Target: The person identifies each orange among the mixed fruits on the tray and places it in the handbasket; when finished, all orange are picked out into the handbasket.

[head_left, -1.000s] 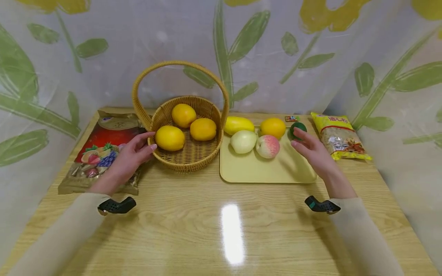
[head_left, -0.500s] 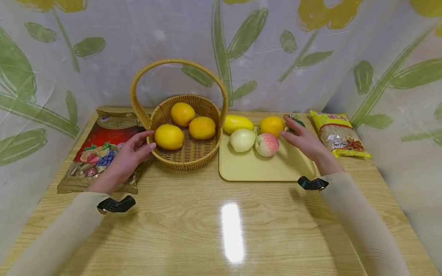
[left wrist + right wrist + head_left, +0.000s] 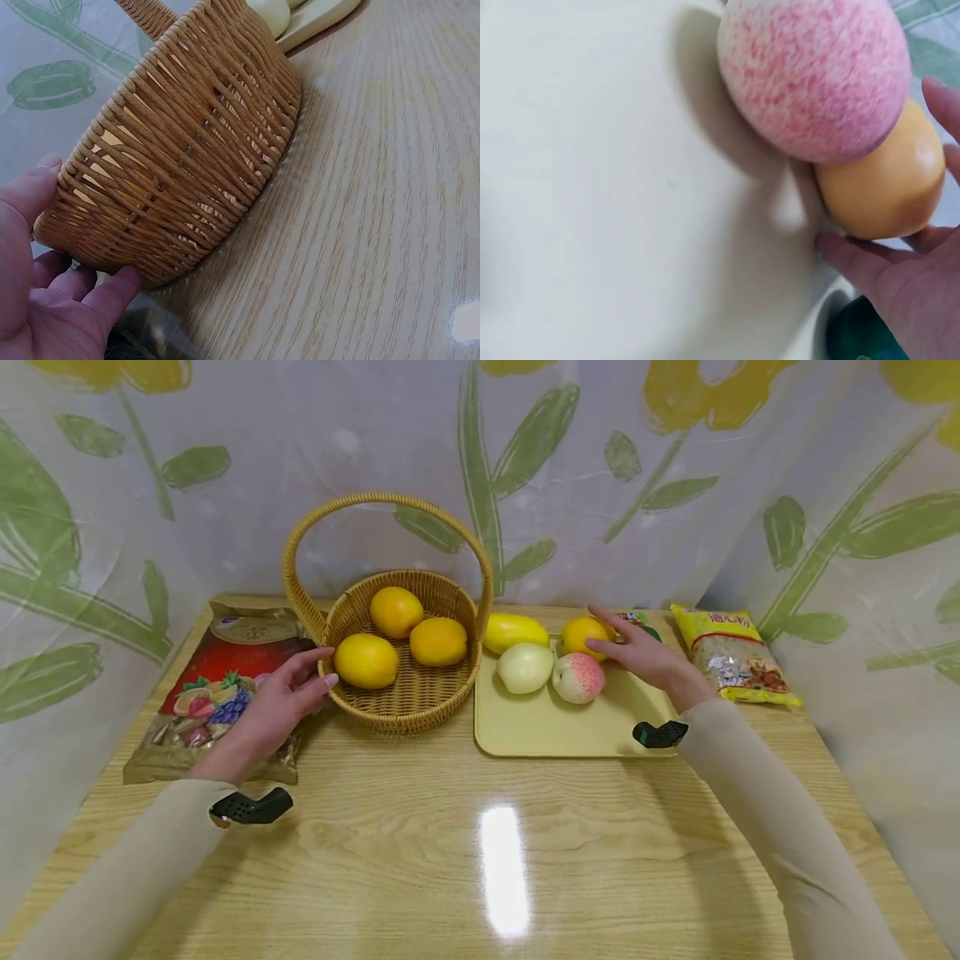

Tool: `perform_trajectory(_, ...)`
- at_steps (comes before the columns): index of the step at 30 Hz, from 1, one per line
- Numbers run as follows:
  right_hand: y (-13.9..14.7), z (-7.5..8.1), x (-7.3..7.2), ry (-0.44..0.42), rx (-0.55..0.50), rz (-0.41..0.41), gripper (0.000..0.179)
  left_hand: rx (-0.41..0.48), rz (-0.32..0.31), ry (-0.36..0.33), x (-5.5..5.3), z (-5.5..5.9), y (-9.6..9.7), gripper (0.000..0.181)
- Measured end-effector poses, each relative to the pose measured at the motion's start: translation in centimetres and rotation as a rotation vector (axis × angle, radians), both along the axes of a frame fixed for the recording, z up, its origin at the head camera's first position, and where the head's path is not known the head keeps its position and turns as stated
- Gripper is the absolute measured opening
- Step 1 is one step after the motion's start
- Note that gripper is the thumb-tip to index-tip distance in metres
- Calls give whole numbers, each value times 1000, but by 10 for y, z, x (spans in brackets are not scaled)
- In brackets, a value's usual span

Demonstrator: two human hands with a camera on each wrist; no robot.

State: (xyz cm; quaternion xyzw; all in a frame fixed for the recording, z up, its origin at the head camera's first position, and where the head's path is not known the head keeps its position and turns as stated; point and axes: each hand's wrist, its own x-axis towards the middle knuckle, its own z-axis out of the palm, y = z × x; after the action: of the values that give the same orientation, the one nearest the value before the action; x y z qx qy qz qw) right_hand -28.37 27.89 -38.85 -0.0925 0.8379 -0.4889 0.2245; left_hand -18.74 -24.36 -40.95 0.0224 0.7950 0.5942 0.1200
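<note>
My left hand [image 3: 288, 693] rests against the left side of a wicker basket [image 3: 405, 722], with its fingertips at the rim and woven wall. In the left wrist view, the basket wall [image 3: 187, 142] rises beside that hand's spread fingers. Inside the basket lie three yellow-orange fruits. My right hand [image 3: 645, 656] reaches over the pale yellow tray [image 3: 555, 739], its digits spread around an orange [image 3: 581, 633]. The right wrist view has this orange [image 3: 885, 180] between the parted digits, partly behind a pink-speckled peach [image 3: 817, 75]. A pale green fruit [image 3: 525, 668] sits left of the peach.
A long yellow fruit [image 3: 516, 632] lies at the tray's back left, and a dark green fruit [image 3: 862, 334] is beside my right hand. A red and brown bag [image 3: 240, 668] lies left of the basket. At the right is a yellow bag [image 3: 738, 656].
My right hand has moved left from the dark green fruit to the orange and now covers part of it. My left hand stays at the basket.
</note>
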Motion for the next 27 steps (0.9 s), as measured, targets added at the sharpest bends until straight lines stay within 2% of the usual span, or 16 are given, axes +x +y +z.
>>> perform_trajectory(7,1,-6,-7,88,56,37,67,1,-6,3,0,-1,0,70)
perform_trajectory(9,0,-6,-8,85,39,39,64,1,-5,5,0,-1,-1,69)
perform_trajectory(14,-7,6,-2,79,11,90,58,6,-10,8,0,1,-1,68)
perform_trajectory(19,-12,19,5,146,75,174,59,11,-17,15,1,2,0,69)
perform_trajectory(27,-11,19,5,142,77,186,60,-2,-10,5,0,2,0,68)
